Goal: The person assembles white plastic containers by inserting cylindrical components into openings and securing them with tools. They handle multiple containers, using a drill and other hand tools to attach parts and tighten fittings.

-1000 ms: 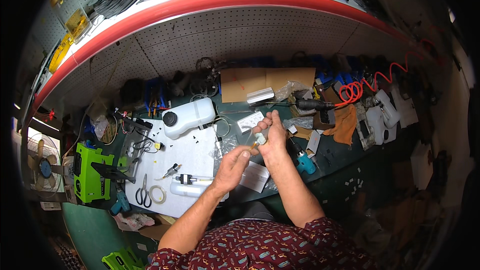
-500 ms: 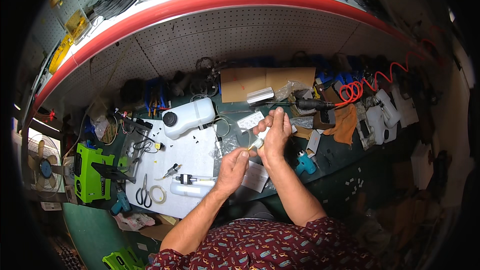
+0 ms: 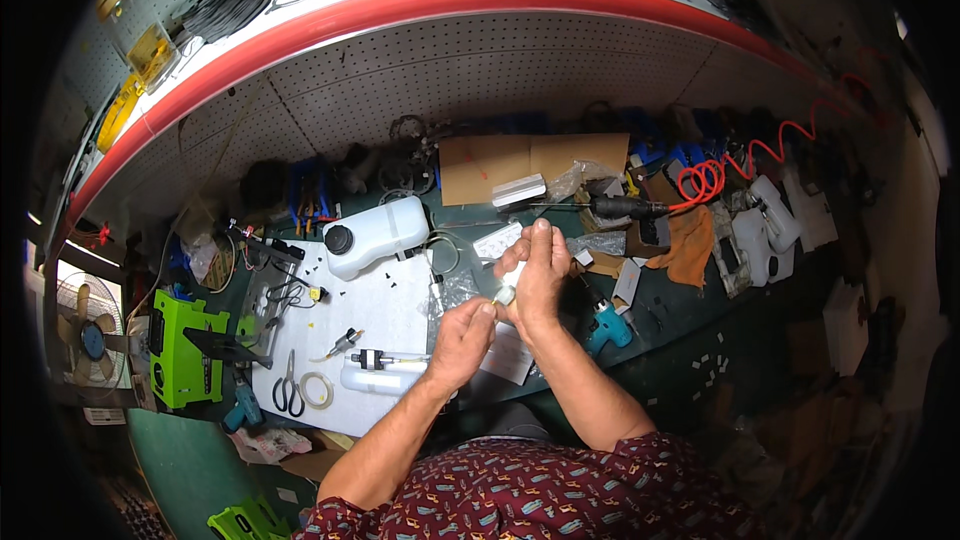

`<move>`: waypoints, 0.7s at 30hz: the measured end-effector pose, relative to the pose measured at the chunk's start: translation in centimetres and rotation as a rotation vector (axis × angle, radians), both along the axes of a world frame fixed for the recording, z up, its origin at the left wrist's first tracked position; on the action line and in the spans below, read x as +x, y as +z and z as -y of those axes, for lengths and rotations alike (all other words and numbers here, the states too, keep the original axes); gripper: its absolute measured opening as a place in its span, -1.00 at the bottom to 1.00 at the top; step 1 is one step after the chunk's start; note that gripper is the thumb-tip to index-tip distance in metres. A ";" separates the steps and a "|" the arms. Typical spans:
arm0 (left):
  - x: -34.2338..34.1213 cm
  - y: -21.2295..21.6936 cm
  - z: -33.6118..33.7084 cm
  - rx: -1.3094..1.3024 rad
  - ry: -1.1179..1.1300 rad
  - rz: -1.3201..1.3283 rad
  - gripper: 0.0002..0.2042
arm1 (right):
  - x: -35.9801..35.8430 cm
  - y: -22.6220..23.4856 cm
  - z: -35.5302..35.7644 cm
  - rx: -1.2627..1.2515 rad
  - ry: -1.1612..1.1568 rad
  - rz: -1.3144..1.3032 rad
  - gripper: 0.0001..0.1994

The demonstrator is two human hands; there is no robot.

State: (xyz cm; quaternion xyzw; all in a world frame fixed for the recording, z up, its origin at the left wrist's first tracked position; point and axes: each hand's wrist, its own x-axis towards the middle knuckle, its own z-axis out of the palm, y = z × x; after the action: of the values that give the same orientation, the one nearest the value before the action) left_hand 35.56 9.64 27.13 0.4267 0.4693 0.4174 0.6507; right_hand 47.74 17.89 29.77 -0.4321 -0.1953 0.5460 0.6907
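Above the bench my two hands meet over a small whitish plastic fitting (image 3: 504,295). My right hand (image 3: 538,285) is closed round it, thumb up. Pinched in my left hand (image 3: 463,342) is something thin and yellowish, like a tube end, that meets the fitting; the fingers partly hide it. Behind my hands lies a loop of clear tubing (image 3: 444,253). To the left, a white plastic tank (image 3: 385,232) with a black cap lies on a pale sheet (image 3: 330,318). Near my left wrist a black inline part (image 3: 370,358) rests on another white container (image 3: 385,378).
Scissors (image 3: 289,390), a tubing ring (image 3: 317,391) and loose screws lie on the sheet. A teal power driver (image 3: 607,328) is right of my hands. Behind stand cardboard (image 3: 530,165) and a black air tool (image 3: 625,208) on a red coiled hose (image 3: 703,183). A red-edged shelf (image 3: 400,10) overhangs the bench.
My right hand has shifted slightly left, and its thumb has tipped the same way. The fitting has moved a little left and down with it. My left hand has barely moved.
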 end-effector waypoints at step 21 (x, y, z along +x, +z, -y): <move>-21.7 -2.9 5.8 0.239 0.014 -0.511 -0.49 | -14.2 -6.2 6.3 -0.062 0.996 0.151 -0.64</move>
State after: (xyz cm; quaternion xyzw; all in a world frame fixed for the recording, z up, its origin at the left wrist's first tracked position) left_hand 13.85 3.87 24.22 0.5885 0.5687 0.3532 0.4533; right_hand 33.56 11.62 23.61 -0.3450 -0.4108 0.7820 0.3174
